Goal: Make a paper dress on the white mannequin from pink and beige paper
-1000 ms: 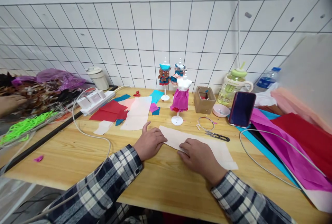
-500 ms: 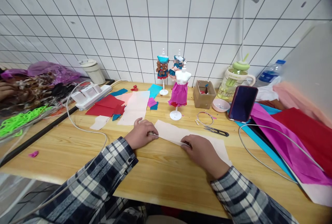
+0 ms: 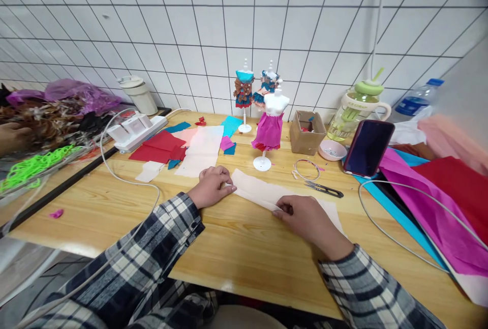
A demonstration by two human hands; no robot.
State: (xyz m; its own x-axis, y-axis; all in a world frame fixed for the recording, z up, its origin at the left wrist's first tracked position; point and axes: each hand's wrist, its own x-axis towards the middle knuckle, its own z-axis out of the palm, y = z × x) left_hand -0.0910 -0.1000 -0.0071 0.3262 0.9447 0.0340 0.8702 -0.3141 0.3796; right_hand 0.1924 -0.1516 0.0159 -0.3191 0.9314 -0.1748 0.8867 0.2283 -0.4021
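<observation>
A long pale pink strip of crepe paper (image 3: 256, 189) lies at a slant on the table, its near edge turned up in a narrow fold. Fingers and thumb of my left hand (image 3: 214, 186) are closed on its left corner. Further along the same edge, my right hand (image 3: 307, 218) pinches the fold between thumb and fingers and covers part of the strip. Just behind stands a small white dress form (image 3: 277, 103) in a magenta skirt (image 3: 268, 131). Black thread snips (image 3: 325, 189) and a thin ring (image 3: 307, 170) rest beyond my right hand.
Two more dressed forms (image 3: 244, 92) stand behind. Cardboard box (image 3: 307, 136), pink dish (image 3: 332, 151), phone (image 3: 368, 148) and green-lidded jug (image 3: 356, 110) are at right, with coloured sheets (image 3: 430, 207). Left are red sheets (image 3: 157, 147), a power strip (image 3: 142, 133), and another person's hand (image 3: 14, 137).
My view has shifted slightly. My right fingers have curled into a tighter pinch on the strip's near edge, and my left fingers have drawn closer together at its corner.
</observation>
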